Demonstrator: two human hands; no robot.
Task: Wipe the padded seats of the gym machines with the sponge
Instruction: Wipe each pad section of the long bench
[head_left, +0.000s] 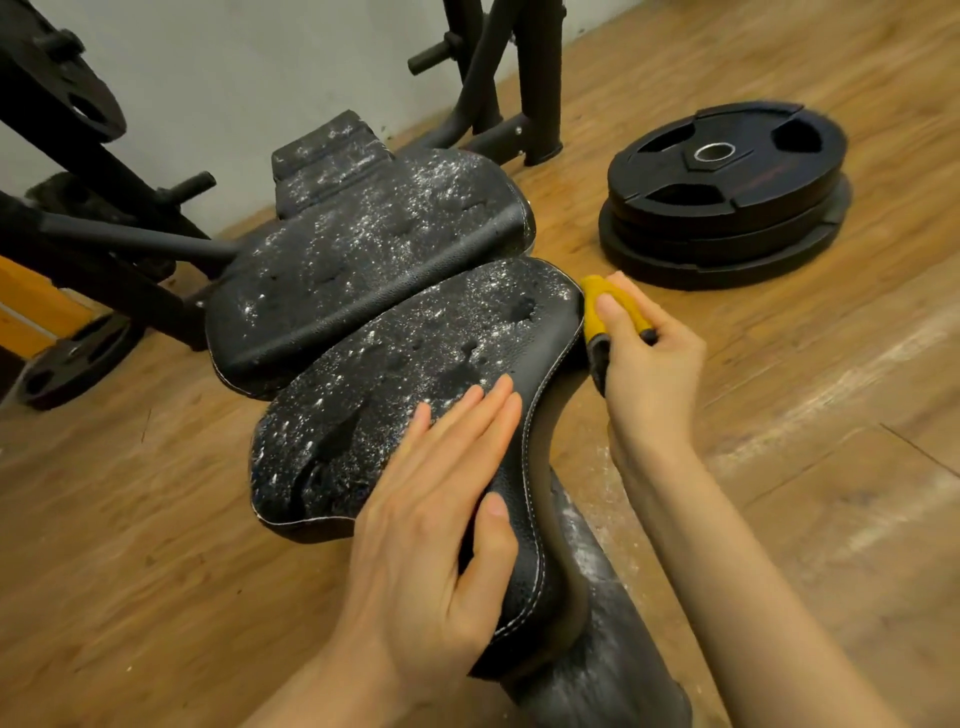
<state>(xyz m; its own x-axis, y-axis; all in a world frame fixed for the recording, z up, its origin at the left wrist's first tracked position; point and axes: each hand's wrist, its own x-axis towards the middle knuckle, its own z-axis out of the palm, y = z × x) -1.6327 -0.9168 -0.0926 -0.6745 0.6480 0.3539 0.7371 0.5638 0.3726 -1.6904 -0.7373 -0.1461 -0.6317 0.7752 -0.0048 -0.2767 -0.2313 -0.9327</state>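
While suds cover nearly every pad, starting at the far left of the frame: black machine frame (104, 234) with a weight plate (72, 364) leaning low at the left edge. Moving toward centre: back pad (363, 260) speckled white with foam, and nearer, the seat pad (405, 364), equally foamy, filling the middle of the picture. Lower centre: left hand (436, 519) laid flat on the near end of the seat pad, fingers straight on top, thumb hooked over the stitched right edge, steadying and not clenched on anything. Right of centre: right hand (644, 358) wrapped around the yellow sponge (597, 306), its dark scouring side at the lower end, pressed against the seat pad's far right rim. Upper right: stack of rubber weight plates (727, 192) on the wooden floor (779, 519).

Judging the stroke: best to drag along the side edge in one long pass with firm pressure, then sweep across the top in overlapping strokes, pushing foam off one end. Keep that left palm planted so the pad cannot rock. Watch for suds dripping onto the wood.
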